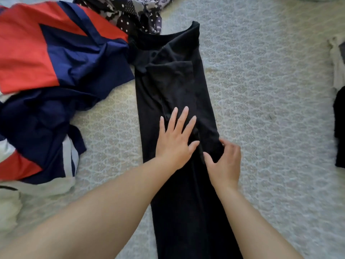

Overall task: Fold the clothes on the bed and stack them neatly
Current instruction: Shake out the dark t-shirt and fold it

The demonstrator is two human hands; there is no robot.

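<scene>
From the head camera, a black garment [173,86] is lying lengthwise down the middle of the patterned bedspread [270,90], already narrowed into a long strip with its sides turned inward, the neckline at the far end and the hem running out of view towards the person; laid out like this it is likely being readied for a crosswise fold. The left hand [175,141] is resting flat on the cloth with fingers spread, seemingly pinning and smoothing the folded layers so they are not sliding; the right hand [224,161] is pinching the right edge of the strip between thumb and curled fingers, apparently tucking or tightening that side fold against the anchoring palm. To the left, a loose heap is waiting unfolded: a red and navy garment [46,49], a darker navy piece [37,116] beneath it, and something white [11,206] at the near corner; a black-and-white patterned garment [127,12] is lying at the far edge, just touching the black neckline. At the right border, well apart, pale and dark cloth [338,101] is sitting, possibly the stack, though too cropped to tell.
</scene>
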